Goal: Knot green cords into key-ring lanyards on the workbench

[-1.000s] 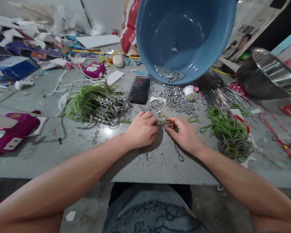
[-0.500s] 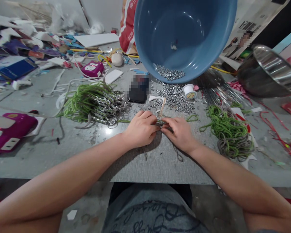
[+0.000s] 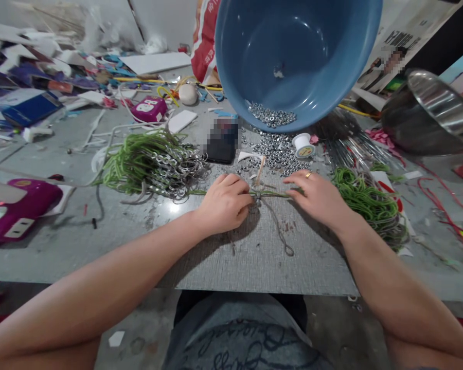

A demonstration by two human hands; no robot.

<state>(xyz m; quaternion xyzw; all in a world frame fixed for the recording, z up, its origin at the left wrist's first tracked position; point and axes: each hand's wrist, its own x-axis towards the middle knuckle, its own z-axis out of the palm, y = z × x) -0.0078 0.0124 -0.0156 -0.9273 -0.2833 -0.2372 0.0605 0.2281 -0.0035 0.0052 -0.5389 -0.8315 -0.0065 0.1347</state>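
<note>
My left hand [image 3: 227, 203] is closed around a thin green and grey cord [image 3: 270, 195], its fingers curled down toward the table. The cord runs out to the right, past a small knot-like spot [image 3: 257, 196] just beside the left fingertips. A grey looped tail [image 3: 280, 231] hangs from there toward me. At the cord's right end is my right hand [image 3: 316, 198], with a ring on one finger and thumb and fingers apart. A bundle of green cords [image 3: 125, 159] with metal chain pieces [image 3: 175, 167] lies left of my left hand.
A tilted blue basin [image 3: 293, 61] holding small metal nuts [image 3: 273, 117] stands behind more scattered nuts [image 3: 281, 151]. Nearby are a dark phone [image 3: 221, 146] and a white spool [image 3: 304, 146]. More green cords [image 3: 364, 200] and a steel bowl [image 3: 420, 121] are at right; a purple device [image 3: 27, 208] is at left.
My right hand has parted from the left fingertips and moved right, its fingers spreading. The cord and grey looped tail now show between the hands. My left hand has stayed in place.
</note>
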